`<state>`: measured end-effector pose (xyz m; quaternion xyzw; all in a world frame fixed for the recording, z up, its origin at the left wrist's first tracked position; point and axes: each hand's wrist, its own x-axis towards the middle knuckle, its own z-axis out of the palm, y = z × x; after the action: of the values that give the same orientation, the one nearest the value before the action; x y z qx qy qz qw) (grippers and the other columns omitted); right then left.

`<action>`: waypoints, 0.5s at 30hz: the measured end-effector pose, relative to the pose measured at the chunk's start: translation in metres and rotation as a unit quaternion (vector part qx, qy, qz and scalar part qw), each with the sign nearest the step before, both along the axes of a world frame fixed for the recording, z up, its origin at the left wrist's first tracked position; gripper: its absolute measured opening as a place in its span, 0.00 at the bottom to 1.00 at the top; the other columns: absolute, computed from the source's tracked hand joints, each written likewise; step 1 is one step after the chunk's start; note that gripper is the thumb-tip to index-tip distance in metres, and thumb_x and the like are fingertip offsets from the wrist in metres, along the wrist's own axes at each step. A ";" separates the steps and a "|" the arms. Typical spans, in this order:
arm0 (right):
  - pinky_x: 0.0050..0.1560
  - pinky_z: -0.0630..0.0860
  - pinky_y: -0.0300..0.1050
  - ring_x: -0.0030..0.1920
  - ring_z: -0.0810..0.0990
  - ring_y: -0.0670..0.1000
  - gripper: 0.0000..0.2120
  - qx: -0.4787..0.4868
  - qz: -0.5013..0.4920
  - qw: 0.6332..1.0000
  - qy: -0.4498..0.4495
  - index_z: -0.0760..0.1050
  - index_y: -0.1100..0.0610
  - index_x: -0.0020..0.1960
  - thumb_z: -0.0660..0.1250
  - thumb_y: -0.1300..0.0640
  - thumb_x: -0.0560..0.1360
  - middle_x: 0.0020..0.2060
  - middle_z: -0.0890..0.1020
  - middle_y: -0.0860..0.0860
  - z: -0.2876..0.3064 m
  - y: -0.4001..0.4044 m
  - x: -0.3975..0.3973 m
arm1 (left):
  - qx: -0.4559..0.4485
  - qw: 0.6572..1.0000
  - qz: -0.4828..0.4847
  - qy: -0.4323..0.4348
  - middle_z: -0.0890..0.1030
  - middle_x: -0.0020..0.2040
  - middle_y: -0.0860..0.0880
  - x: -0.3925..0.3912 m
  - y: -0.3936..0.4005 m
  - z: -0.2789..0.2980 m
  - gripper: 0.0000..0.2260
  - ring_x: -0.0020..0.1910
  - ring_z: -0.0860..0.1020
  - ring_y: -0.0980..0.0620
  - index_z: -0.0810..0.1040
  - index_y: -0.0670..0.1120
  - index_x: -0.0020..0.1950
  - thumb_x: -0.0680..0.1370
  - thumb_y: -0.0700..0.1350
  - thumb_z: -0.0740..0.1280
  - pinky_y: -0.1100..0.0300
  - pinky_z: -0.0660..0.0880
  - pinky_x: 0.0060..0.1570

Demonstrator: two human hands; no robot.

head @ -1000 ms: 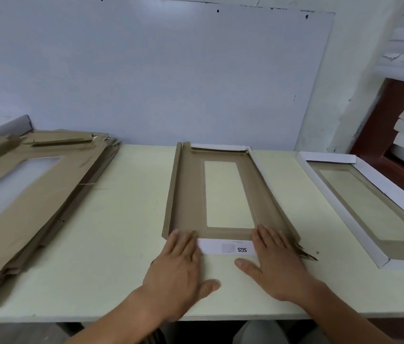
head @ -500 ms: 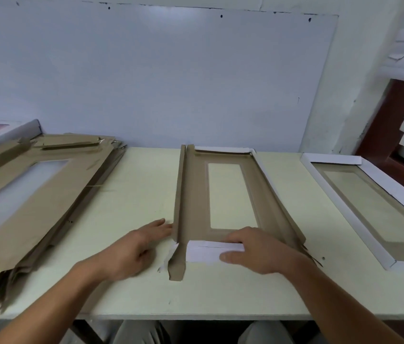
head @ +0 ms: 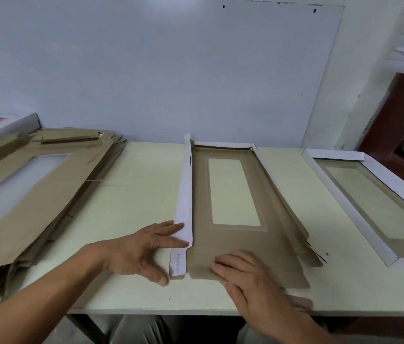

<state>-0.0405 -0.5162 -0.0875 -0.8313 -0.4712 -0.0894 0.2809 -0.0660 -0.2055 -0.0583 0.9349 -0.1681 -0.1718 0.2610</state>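
Note:
A flat cardboard box blank [head: 235, 244], brown inside and white outside, lies in the middle of the table with a rectangular window cut in it. Its long left flap [head: 184, 194] stands folded up, white side out. My left hand [head: 143, 252] presses against the near end of that flap from the left, fingers straight and thumb low by the corner. My right hand [head: 248, 281] lies flat on the blank's near edge and holds it down. The far and right flaps are partly raised.
A thick stack of unfolded blanks [head: 29, 189] covers the table's left end. A folded white tray with a window [head: 344, 199] sits at the right. The pale table [head: 133, 194] ends just below my hands; a wall stands close behind.
The near end flap, folded over earlier, now lies flat under my right hand. My left hand moved in from the table and pushed the long left flap upright.

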 end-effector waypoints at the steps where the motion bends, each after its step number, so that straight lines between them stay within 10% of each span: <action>1: 0.65 0.69 0.38 0.61 0.74 0.44 0.16 0.034 -0.009 0.999 0.029 0.82 0.55 0.63 0.67 0.62 0.77 0.60 0.82 0.47 0.000 0.000 0.001 | -0.008 1.000 -0.001 -0.005 0.48 0.77 0.69 0.001 -0.001 0.000 0.33 0.75 0.42 0.70 0.64 0.71 0.71 0.70 0.59 0.75 0.65 0.49 0.74; 7: 0.64 0.71 0.40 0.63 0.73 0.44 0.14 0.034 -0.016 0.998 0.057 0.82 0.53 0.63 0.68 0.60 0.78 0.60 0.81 0.46 -0.003 0.000 0.001 | -0.152 0.980 0.058 -0.113 0.78 0.64 0.59 0.006 -0.011 -0.004 0.07 0.71 0.68 0.58 0.84 0.55 0.52 0.80 0.47 0.67 0.54 0.70 0.67; 10: 0.67 0.72 0.46 0.66 0.72 0.49 0.16 -0.026 -0.021 0.999 0.011 0.81 0.51 0.64 0.67 0.54 0.78 0.64 0.79 0.46 -0.002 -0.001 -0.003 | -0.157 0.970 0.115 -0.146 0.79 0.56 0.58 0.008 -0.020 -0.010 0.11 0.64 0.72 0.56 0.75 0.52 0.37 0.80 0.46 0.67 0.52 0.71 0.61; 15: 0.77 0.45 0.48 0.76 0.53 0.45 0.30 -0.214 0.000 0.976 0.042 0.63 0.43 0.77 0.49 0.34 0.79 0.77 0.61 0.41 0.017 0.000 -0.005 | 0.001 0.958 0.058 -0.282 0.79 0.56 0.52 0.014 -0.055 -0.015 0.13 0.61 0.73 0.50 0.78 0.45 0.50 0.83 0.50 0.57 0.56 0.70 0.61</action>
<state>-0.0454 -0.5164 -0.0706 -0.8752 -0.4670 0.0489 0.1161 -0.0523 -0.2606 -0.0728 0.9536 -0.1806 0.1144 0.2118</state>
